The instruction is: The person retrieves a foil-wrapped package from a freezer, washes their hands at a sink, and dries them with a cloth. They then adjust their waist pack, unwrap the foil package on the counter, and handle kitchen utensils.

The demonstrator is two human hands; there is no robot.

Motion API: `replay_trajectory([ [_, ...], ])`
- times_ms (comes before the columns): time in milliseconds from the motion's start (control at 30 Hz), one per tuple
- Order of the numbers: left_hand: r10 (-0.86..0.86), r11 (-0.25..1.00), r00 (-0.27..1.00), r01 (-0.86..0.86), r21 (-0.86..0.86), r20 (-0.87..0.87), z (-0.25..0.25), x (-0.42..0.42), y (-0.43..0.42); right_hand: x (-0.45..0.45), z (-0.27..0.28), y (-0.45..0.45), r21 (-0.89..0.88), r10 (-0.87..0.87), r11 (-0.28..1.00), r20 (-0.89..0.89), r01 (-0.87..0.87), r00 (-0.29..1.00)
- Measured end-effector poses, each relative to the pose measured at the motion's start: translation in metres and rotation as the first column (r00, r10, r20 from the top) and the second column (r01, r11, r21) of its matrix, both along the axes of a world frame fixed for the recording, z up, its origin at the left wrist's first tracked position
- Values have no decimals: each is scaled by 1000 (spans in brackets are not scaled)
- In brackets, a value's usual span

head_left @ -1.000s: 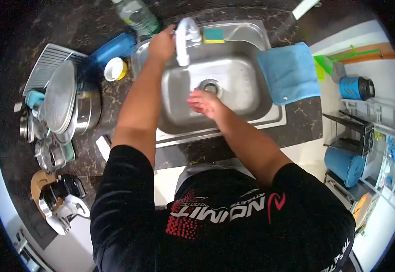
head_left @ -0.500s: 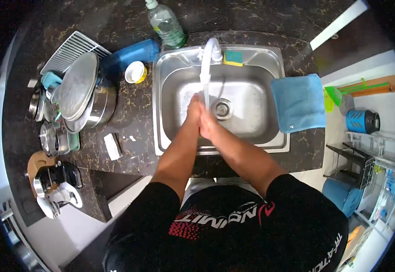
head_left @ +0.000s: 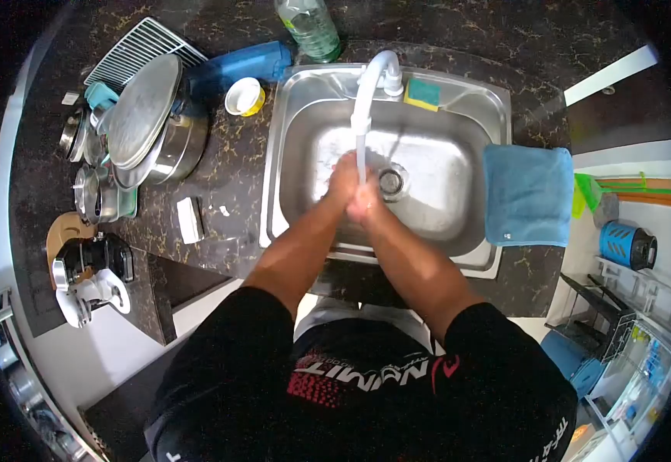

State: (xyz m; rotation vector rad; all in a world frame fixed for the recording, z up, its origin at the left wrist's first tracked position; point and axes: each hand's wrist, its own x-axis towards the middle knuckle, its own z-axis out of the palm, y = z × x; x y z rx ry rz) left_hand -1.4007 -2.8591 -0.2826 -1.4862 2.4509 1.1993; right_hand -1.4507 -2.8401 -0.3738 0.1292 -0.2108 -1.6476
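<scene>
Meeting under the running water (head_left: 362,158), the left hand (head_left: 343,179) and the right hand (head_left: 364,202) press together over the near-left part of the steel sink (head_left: 447,208)! The stream drops straight from the curved white faucet (head_left: 365,91) right onto them, with the drain (head_left: 390,182) just to their right. Neither hand shows a tool in its grasp; they touch each other, but the fingers are bunched and blurred, so whether each is open or curled, I can't tell.

Up on the back ledge, a green-and-yellow sponge (head_left: 423,94) sits beside the faucet's base. Over on the right, a blue cloth (head_left: 528,196) lies across the sink's rim and onto the dark table (head_left: 235,177). Behind the sink's back-left corner, there's a clear green bottle (head_left: 314,35), with a blue tray (head_left: 249,66) to its left and a white-and-yellow tub (head_left: 244,97) nearby. Farther left, big metal pots (head_left: 185,146) crowd together near a wire rack (head_left: 147,50).
</scene>
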Motion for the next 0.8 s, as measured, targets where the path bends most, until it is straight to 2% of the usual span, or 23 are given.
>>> replay_trajectory([
  [33,-19,998,999,21,-63,37,-2,-7,3,-5,25,2,213,-82,971,-118,105,990],
  [100,-53,982,989,77,-174,139,-5,-6,16,5,62,9,563,-156,749,-362,349,919],
  [133,-55,981,988,81,-177,144,-18,-3,14,9,63,6,563,-160,750,-358,349,920],
  [233,-79,997,994,77,-27,-70,-49,40,-54,18,59,-1,613,102,786,-264,84,959],
  [267,-79,996,986,83,19,-146,-61,40,-49,15,55,-5,620,189,784,-236,-2,953],
  [300,-67,994,974,85,72,-215,-75,32,-32,17,40,-6,622,191,783,-231,-6,954],
  [333,-48,988,960,85,126,-277,-89,33,-25,22,13,-10,378,145,922,-141,-82,979],
  [367,-27,980,941,92,177,-337,-99,43,-35,28,-14,-15,97,120,989,-38,-116,992],
  [400,-4,970,914,102,222,-405,-105,65,-55,29,-42,-20,-195,123,975,59,-110,991],
  [433,26,958,881,113,264,-472,-115,67,-57,27,-53,-23,-469,158,880,148,-71,976],
  [467,22,960,879,115,256,-476,-104,61,-60,23,-46,-25,-476,158,876,142,-73,977],
  [500,66,959,884,72,273,-462,-92,50,-48,17,-30,-23,-255,0,967,2,0,1000],
  [533,119,955,888,21,297,-444,-82,39,-39,15,-14,-15,-28,-116,993,-166,113,979],
  [567,175,946,891,-34,322,-419,-74,27,-13,16,2,-7,179,-182,950,-346,255,920],
  [600,229,935,890,-89,342,-394,-66,-1,-1,18,10,-3,341,-195,843,-526,415,828],
  [667,336,903,876,-195,384,-346,-34,32,-10,19,8,1,352,-166,854,-513,383,842],
  [767,479,837,832,-338,430,-280,8,27,-60,14,3,-1,363,-105,880,-480,306,871],
  [800,484,836,829,-342,430,-282,1,31,-56,13,0,-2,368,-82,887,-466,277,881],
])
